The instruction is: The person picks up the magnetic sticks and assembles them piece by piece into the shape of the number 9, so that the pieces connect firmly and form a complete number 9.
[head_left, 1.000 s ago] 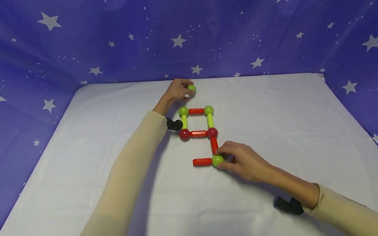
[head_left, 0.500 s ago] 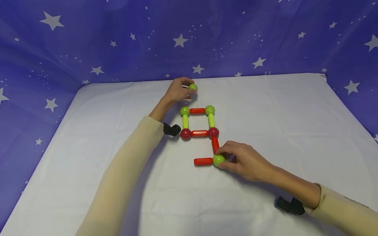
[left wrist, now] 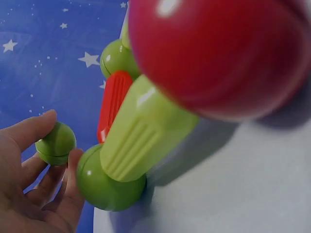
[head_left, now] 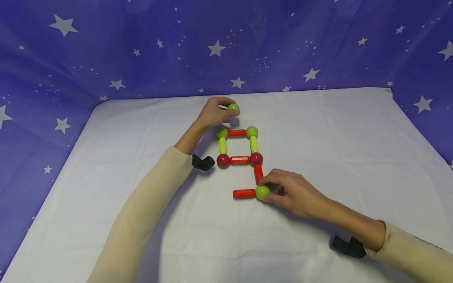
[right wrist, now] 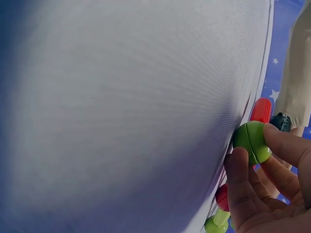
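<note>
My left hand (head_left: 215, 113) pinches a loose green ball (left wrist: 56, 143) between thumb and fingers, just beyond the far side of a ball-and-rod figure. That figure has a square with two green balls at the back, two red balls (head_left: 223, 160) in front, red rods (head_left: 240, 160) across and yellow-green rods (head_left: 222, 146) along the sides. From its front right ball a red rod (head_left: 258, 174) runs toward me to another green ball (right wrist: 252, 142). My right hand (head_left: 291, 192) pinches this ball at the table. Leftward from it points a red rod (head_left: 244, 193) with a free end.
A white cloth (head_left: 336, 149) covers the table. Behind and at the sides hangs a blue star-patterned backdrop (head_left: 269, 43). Each wrist wears a black camera mount, such as the left mount (head_left: 203, 162) close beside the front left red ball.
My left hand, with the green ball, has drifted slightly right and, lately, a little toward me; its sleeve has come nearer. The right hand keeps its hold and the figure looks unchanged.
</note>
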The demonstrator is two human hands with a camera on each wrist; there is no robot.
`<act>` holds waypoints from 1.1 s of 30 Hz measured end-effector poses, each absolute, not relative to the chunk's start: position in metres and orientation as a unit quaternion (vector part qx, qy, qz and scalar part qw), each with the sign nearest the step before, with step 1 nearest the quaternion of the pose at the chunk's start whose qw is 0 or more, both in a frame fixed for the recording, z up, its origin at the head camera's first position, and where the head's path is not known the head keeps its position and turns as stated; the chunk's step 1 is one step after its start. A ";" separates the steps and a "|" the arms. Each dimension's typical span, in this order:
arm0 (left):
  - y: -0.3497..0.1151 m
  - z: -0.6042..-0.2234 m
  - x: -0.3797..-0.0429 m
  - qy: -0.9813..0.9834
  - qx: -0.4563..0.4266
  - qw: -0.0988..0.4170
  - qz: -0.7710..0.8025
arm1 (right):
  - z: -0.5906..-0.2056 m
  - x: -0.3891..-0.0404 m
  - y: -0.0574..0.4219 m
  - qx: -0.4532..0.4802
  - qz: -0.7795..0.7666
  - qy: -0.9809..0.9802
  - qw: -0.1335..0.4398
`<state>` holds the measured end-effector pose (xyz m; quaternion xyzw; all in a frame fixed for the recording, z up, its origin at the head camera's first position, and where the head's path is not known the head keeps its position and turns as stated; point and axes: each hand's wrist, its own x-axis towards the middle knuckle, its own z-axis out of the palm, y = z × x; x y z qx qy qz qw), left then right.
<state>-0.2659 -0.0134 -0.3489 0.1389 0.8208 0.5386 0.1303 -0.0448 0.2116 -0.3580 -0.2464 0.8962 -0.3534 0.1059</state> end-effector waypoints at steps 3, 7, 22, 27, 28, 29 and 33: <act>-0.016 -0.346 -0.260 0.822 0.139 0.128 0.538 | -0.358 -0.045 0.211 -0.245 -0.351 0.897 0.108; -0.020 -0.342 -0.250 0.828 0.138 0.130 0.528 | -0.357 -0.045 0.211 -0.243 -0.347 0.899 0.109; -0.036 -0.339 -0.209 0.819 0.145 0.145 0.535 | -0.357 -0.045 0.210 -0.241 -0.354 0.897 0.111; -0.042 -0.340 -0.198 0.815 0.145 0.152 0.540 | -0.356 -0.045 0.209 -0.240 -0.359 0.895 0.117; -0.043 -0.340 -0.196 0.816 0.146 0.153 0.539 | -0.356 -0.045 0.209 -0.239 -0.359 0.894 0.117; -0.044 -0.339 -0.195 0.816 0.148 0.153 0.537 | -0.356 -0.045 0.209 -0.240 -0.359 0.894 0.118; -0.050 -0.339 -0.186 0.822 0.156 0.156 0.525 | -0.357 -0.045 0.209 -0.241 -0.360 0.894 0.115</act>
